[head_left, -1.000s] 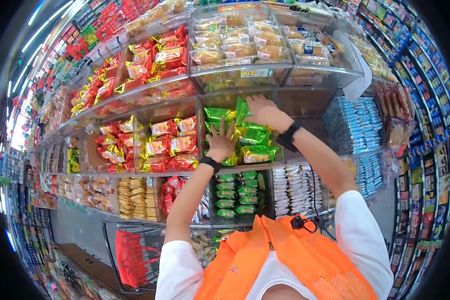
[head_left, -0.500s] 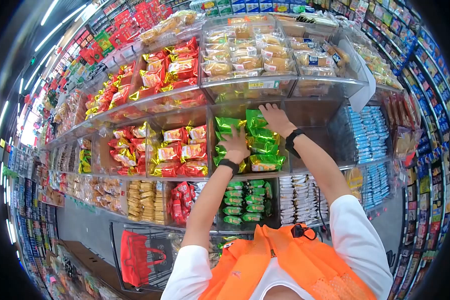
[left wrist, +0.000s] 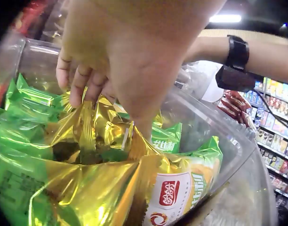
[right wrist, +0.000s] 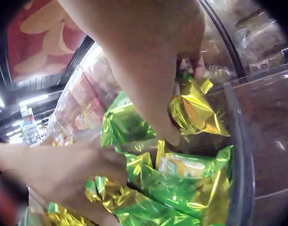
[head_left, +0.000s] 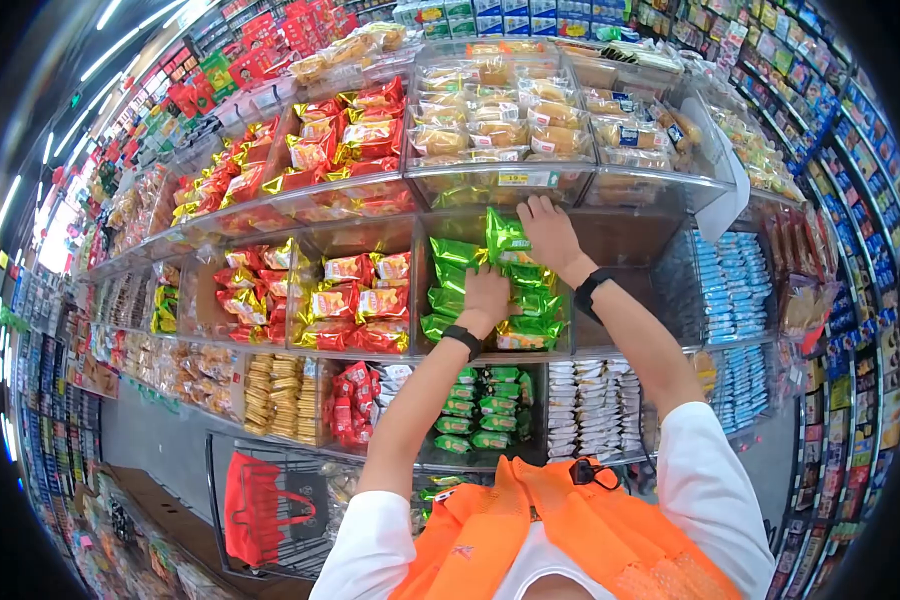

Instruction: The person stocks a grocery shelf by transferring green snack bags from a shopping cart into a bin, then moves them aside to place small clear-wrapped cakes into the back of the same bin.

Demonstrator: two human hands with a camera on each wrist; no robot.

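Green-and-gold snack packets (head_left: 455, 256) fill a clear-walled bin in the middle tier. At the bin's back, my right hand (head_left: 552, 238) grips one packet (head_left: 506, 236) that stands tilted up. Its shiny gold end (right wrist: 196, 112) shows by the thumb in the right wrist view. My left hand (head_left: 486, 298) is lower, among the front packets. From the left wrist, its fingers curl down and the thumb dips opposite them, with crumpled gold foil (left wrist: 106, 125) of a packet between. The left fingertips are partly hidden there. A labelled packet (left wrist: 170, 193) lies nearest that camera.
Red-and-gold packets (head_left: 355, 302) sit in the bin to the left. On the right is a brown-bottomed compartment (head_left: 625, 255), then stacked blue packets (head_left: 730, 275). Wrapped breads (head_left: 500, 128) lie above. Below are smaller green packets (head_left: 475, 410). A cart with a red bag (head_left: 255, 510) stands lower left.
My left hand went from spread fingers on the packets to curled fingers, moving slightly right. The packet at my right hand is raised more upright.
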